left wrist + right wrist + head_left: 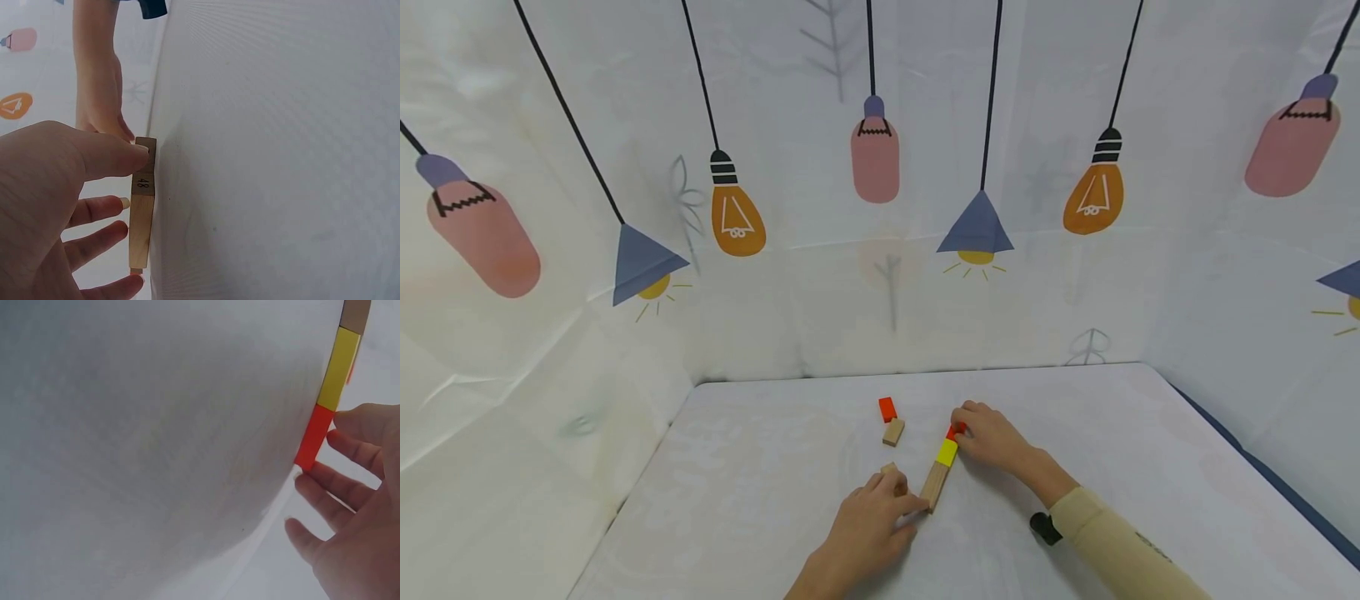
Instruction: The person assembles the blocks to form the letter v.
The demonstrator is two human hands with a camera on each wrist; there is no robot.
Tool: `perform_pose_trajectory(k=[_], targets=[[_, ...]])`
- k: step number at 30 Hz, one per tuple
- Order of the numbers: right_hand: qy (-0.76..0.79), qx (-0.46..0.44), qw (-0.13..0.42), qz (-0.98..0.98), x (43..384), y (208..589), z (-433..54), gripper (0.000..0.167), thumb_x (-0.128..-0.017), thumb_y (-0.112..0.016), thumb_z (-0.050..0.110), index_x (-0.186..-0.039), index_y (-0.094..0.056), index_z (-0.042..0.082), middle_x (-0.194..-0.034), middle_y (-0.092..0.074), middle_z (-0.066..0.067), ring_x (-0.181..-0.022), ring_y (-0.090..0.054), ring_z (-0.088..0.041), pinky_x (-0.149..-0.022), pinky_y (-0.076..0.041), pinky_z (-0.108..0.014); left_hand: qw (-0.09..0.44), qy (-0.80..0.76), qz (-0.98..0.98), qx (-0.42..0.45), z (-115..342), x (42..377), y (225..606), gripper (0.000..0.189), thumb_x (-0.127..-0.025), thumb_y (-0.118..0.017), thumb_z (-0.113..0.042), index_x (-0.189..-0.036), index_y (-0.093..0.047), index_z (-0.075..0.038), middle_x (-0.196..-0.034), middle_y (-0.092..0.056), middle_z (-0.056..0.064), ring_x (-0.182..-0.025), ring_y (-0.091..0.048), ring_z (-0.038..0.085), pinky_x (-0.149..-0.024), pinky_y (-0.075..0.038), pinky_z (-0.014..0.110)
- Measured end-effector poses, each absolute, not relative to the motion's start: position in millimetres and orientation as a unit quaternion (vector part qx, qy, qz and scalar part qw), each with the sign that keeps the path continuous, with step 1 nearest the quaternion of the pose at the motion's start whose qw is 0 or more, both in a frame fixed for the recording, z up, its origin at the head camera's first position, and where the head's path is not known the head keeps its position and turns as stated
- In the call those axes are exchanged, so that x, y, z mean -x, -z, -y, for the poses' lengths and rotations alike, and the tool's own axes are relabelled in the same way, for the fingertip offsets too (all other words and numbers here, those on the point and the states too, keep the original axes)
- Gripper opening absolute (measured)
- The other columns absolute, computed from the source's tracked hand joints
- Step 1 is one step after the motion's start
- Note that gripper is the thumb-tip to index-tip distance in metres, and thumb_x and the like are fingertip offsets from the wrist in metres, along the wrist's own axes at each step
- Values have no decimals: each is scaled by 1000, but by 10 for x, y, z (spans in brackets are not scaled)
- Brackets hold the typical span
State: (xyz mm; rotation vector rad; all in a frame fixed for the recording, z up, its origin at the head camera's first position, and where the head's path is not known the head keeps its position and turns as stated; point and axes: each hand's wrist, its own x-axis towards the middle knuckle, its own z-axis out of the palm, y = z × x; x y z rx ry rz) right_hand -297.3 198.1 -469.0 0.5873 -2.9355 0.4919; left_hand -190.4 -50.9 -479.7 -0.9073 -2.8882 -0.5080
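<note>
A straight row of small blocks lies on the table, with wooden blocks (935,485) nearest me, then a yellow block (947,452) and a red block (952,432) at the far end. My right hand (991,437) holds that red block; its thumb lies by the joint with the yellow one and a finger meets the outer end. At the near end, my left hand (868,521) touches the wood with spread fingers. The left wrist view shows the thumb (119,156) against a wooden block (144,182) marked 48. Another wooden block (889,468) is partly hidden behind the left fingers.
Left of the row's far end, a loose red block (887,409) and a loose wooden block (893,432) lie touching or nearly so. The white table (737,483) meets a hanging sheet (805,308) printed with lamps. Something black (1046,528) sits at the right wrist.
</note>
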Motion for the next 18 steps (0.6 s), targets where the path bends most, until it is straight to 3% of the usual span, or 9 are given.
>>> perform_pose_trajectory(k=[18], targets=[[-117,-170,72,976,2926,4682,-1909,8,-87,-67,15,-94,-67,14,-96,-63,-2,-83,-54,-18,-79,-50,-38,47,154,941,298,505,1903,4808,33,-87,-75,-31,-117,-70,-43,-102,-50,-13,-91,-44,6,-63,-37,21]])
